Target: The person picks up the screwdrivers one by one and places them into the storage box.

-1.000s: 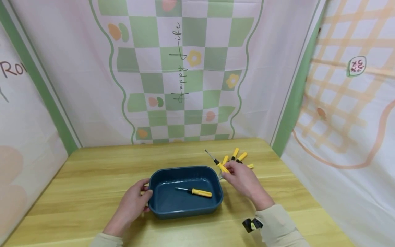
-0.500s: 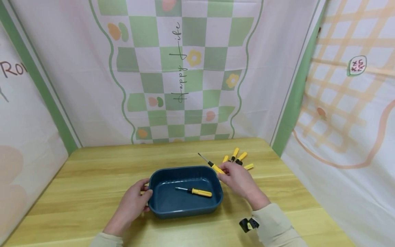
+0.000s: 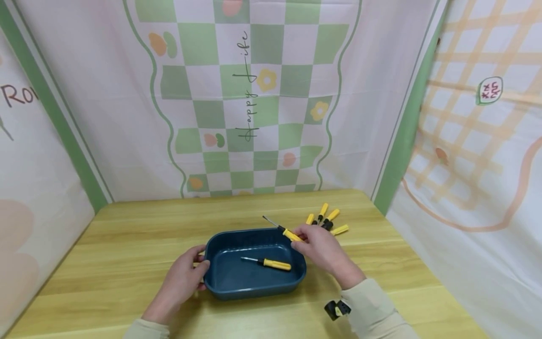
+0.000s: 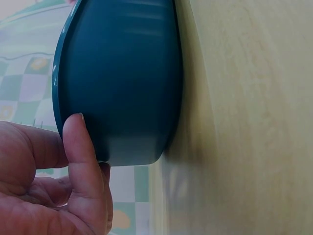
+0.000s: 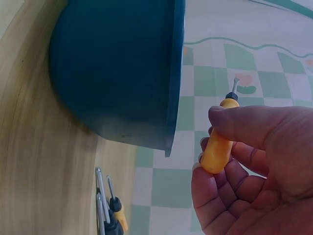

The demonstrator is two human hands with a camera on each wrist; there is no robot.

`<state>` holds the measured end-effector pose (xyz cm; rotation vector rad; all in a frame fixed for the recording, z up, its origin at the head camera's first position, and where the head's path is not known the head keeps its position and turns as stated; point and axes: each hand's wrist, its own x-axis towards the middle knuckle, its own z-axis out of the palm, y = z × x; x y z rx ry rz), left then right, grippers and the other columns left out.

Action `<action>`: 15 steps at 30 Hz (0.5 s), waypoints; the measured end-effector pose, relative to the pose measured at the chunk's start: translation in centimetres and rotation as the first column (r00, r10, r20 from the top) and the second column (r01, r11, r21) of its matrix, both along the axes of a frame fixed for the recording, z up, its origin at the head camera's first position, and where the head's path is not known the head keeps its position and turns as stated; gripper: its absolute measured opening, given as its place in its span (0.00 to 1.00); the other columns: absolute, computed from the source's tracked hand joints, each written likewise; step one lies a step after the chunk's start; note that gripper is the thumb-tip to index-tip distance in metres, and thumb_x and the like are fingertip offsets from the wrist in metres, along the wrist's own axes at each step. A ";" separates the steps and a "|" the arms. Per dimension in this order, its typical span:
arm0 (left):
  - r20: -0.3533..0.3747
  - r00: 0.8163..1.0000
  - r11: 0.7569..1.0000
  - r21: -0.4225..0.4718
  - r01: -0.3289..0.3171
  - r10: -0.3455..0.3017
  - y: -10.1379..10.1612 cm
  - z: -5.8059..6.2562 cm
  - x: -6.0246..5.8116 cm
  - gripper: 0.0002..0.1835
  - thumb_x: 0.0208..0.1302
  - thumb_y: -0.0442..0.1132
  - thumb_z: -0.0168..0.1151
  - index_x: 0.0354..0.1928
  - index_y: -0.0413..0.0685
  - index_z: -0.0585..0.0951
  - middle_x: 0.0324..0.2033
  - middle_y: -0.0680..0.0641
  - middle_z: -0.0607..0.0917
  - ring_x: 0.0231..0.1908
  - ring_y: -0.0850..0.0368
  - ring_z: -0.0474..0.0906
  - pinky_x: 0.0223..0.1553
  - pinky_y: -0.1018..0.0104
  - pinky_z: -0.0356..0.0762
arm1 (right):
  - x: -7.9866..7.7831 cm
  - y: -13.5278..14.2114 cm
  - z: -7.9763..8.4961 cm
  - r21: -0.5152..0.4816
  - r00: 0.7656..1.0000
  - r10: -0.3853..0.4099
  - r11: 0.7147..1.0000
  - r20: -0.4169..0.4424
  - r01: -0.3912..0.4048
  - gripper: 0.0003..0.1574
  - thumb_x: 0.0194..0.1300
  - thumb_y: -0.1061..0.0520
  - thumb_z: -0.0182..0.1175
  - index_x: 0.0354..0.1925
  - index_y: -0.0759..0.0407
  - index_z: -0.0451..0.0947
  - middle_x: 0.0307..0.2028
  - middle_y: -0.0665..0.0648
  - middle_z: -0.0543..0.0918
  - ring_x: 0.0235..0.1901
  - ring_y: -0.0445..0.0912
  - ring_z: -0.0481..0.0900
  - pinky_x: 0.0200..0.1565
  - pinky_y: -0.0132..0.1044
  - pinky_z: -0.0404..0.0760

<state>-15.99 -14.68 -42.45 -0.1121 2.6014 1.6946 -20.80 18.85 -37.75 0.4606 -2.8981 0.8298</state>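
Observation:
A yellow-handled screwdriver [image 3: 290, 234] is pinched by the handle between the thumb and fingers of my right hand [image 3: 322, 247]. Its thin shaft points up and to the left, over the back right rim of a dark blue rectangular tray [image 3: 254, 291]. In the right wrist view the held screwdriver [image 5: 220, 142] is beside the tray's rim [image 5: 173, 98]. A second yellow screwdriver [image 3: 274, 264] lies on the tray's floor, tip to the left. At the tray's left end, my left hand [image 3: 182, 278] holds the wall, and the left wrist view has a finger [image 4: 80, 152] against its outside.
Several more yellow-and-black screwdrivers [image 3: 332, 215] lie in a fanned cluster on the wooden table [image 3: 139, 245], behind my right hand, which partly hides them. A printed cloth [image 3: 271, 113] hangs along the table's back edge, with further cloths on both sides.
My right hand has carried the screwdriver left and slightly down, from beside the cluster to over the tray's back right rim. My left hand and the tray stay in place.

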 end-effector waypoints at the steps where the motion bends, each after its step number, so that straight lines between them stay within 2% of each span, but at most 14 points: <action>1: -0.003 1.000 1.000 0.002 -0.001 0.001 0.0 0.0 0.0 0.26 0.76 0.33 0.56 0.73 0.37 0.71 0.54 0.38 0.78 0.29 0.54 0.78 0.25 0.62 0.86 | 0.0 -0.1 -0.1 0.001 1.000 0.005 1.000 -0.004 -0.005 0.10 0.69 0.56 0.69 0.48 0.55 0.86 0.40 0.50 0.86 0.38 0.41 0.80 0.45 0.44 0.85; 5: -0.006 1.000 1.000 0.003 -0.001 0.001 0.0 -0.1 0.0 0.25 0.76 0.34 0.56 0.73 0.37 0.71 0.54 0.38 0.78 0.29 0.54 0.78 0.25 0.62 0.86 | -0.1 -0.4 -0.2 0.007 1.000 0.020 1.000 -0.013 -0.020 0.11 0.68 0.57 0.69 0.48 0.55 0.86 0.40 0.50 0.86 0.38 0.41 0.79 0.45 0.44 0.84; 15: 0.000 1.000 1.000 -0.004 -0.007 0.007 0.0 -0.1 0.0 0.25 0.76 0.33 0.57 0.73 0.38 0.71 0.54 0.38 0.79 0.28 0.54 0.78 0.25 0.63 0.86 | 0.0 -1.3 -0.3 0.016 0.997 0.082 0.996 0.006 -0.082 0.07 0.69 0.57 0.69 0.45 0.53 0.86 0.36 0.47 0.83 0.33 0.40 0.75 0.39 0.39 0.80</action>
